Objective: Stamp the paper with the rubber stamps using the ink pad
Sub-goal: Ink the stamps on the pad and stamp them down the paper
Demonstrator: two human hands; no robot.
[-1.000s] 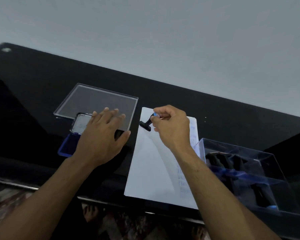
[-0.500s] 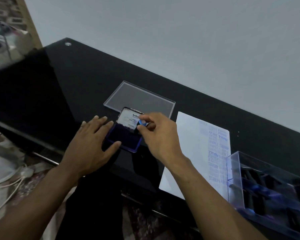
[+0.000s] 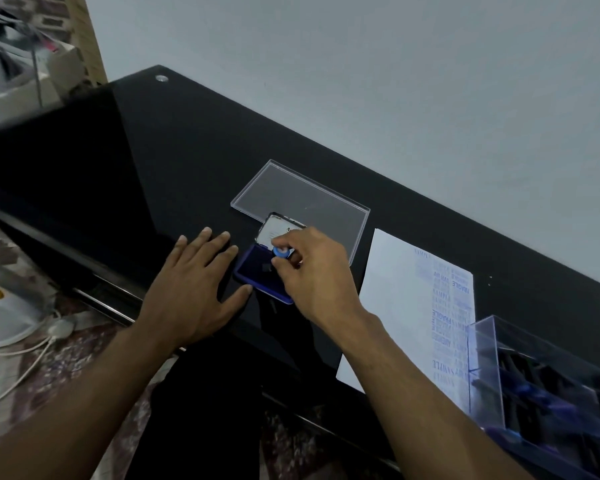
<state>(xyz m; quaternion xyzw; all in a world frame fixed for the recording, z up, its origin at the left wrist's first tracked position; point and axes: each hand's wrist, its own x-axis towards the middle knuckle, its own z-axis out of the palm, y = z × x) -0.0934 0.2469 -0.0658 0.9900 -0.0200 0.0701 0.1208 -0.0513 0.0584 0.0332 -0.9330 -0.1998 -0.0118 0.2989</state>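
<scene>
Right hand point(image 3: 321, 271): fingers point(image 3: 284, 263) curled and pinching the blue-capped rubber stamp point(image 3: 280, 252), which is held over the open ink pad point(image 3: 257, 271). The stamp's lower end is hidden by the fingers, so contact with the ink surface appears likely but cannot be confirmed.

Left hand point(image 3: 196, 289): fingers released and spread flat, palm down on the black worktop point(image 3: 153, 168), just beside the left edge of the ink pad; the thumb tip lies against the pad's near corner.

The ink pad's lid stands raised at its far side, with a pale label on it. Behind it lies 1 clear plastic lid point(image 3: 302, 199), flat on the worktop.

To the right lies the paper point(image 3: 395, 306), with columns of blue stamped words along its right side. A clear box point(image 3: 548, 382) holding more dark stamps overlaps the paper's near right corner.
</scene>
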